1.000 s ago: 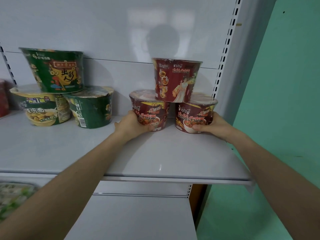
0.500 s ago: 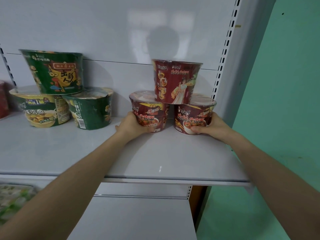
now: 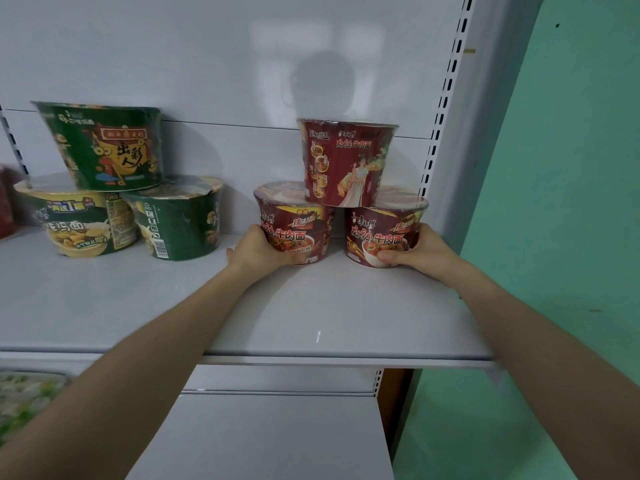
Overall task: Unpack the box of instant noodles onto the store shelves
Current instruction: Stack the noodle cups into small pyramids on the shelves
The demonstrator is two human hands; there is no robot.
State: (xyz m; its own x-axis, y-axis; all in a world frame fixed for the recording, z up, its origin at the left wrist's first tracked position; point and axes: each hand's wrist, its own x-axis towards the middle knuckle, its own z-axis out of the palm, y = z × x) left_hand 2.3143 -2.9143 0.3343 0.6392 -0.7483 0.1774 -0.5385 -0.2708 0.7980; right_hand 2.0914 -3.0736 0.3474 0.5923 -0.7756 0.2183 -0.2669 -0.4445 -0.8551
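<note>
Head view — hands (image 3: 259, 249) (image 3: 423, 252) gripping red bowls (image 3: 294, 225) (image 3: 381, 230), sealed

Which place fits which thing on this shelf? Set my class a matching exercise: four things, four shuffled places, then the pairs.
1. top red bowl
2. top green bowl
3. left hand
4. right hand

A. grips lower right red bowl
B. grips lower left red bowl
C. sits on both lower red bowls
D. sits on yellow bowl and lower green bowl

Pairs: 1-C, 2-D, 3-B, 4-A
</note>
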